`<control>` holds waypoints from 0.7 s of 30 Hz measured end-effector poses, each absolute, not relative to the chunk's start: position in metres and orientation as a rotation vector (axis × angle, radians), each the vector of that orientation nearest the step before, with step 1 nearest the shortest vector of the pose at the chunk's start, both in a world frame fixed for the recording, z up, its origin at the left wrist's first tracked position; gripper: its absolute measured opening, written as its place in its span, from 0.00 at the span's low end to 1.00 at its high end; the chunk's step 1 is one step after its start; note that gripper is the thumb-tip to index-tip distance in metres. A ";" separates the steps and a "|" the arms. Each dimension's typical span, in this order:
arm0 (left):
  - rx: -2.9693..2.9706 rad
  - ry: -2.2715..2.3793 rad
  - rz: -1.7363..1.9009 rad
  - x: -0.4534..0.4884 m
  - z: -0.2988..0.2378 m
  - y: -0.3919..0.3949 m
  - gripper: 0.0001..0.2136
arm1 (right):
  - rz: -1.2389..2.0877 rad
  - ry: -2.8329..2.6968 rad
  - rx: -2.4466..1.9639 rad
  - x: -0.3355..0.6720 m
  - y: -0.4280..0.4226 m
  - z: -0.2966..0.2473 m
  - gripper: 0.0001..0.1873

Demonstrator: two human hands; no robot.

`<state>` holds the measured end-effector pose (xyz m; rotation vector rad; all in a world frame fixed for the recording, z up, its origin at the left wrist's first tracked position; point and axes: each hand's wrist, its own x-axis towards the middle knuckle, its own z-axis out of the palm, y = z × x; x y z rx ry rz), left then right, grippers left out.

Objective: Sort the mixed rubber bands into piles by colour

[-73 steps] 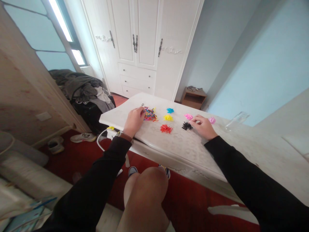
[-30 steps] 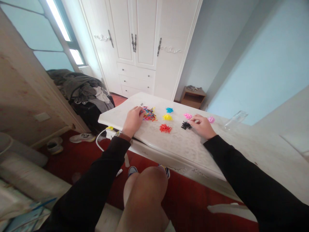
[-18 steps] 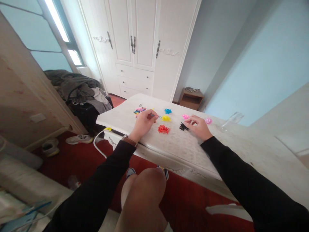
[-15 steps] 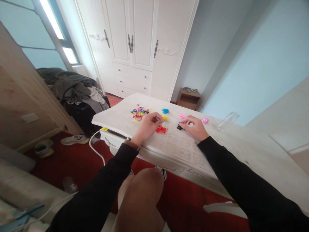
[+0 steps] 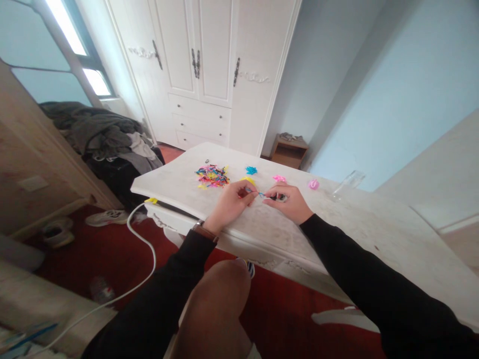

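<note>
My left hand [image 5: 234,199] pinches one end of a thin blue band [image 5: 261,194], which looks like a small rubber band. Thumb and forefinger of my right hand [image 5: 290,202] are closed at the band's other end, so it spans the short gap between both hands. Black bands [image 5: 279,197] show through the curl of my right fingers. Just behind my left fingers lies a yellow pile [image 5: 248,179], partly covered. A mixed pile of many colours [image 5: 212,176] spreads to the left of that hand. The red pile is mostly hidden by my left hand.
Farther back on the white table [image 5: 337,234] are a blue pile [image 5: 251,170] and a pink pile [image 5: 279,178]. A round pink item [image 5: 313,184] and a clear glass-like container [image 5: 349,184] stand to the right. A white cable [image 5: 154,249] hangs off the table's left side.
My right hand has moved left from the black pile to meet my left hand. A blue band now stretches between their fingertips. The camera view has shifted slightly.
</note>
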<state>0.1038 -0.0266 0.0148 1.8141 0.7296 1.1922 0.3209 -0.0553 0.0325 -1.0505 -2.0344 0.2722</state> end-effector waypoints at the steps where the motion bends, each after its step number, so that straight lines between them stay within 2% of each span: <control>1: 1.819 0.732 1.190 0.104 0.015 -0.027 0.04 | 0.276 -2.033 -1.043 0.320 -0.056 0.033 0.13; 13: 1.847 0.746 1.154 0.102 0.017 -0.029 0.05 | 0.259 -2.016 -1.061 0.319 -0.059 0.037 0.13; 21: 1.858 0.717 1.197 0.100 0.012 -0.026 0.09 | 0.256 -1.972 -1.112 0.322 -0.058 0.038 0.12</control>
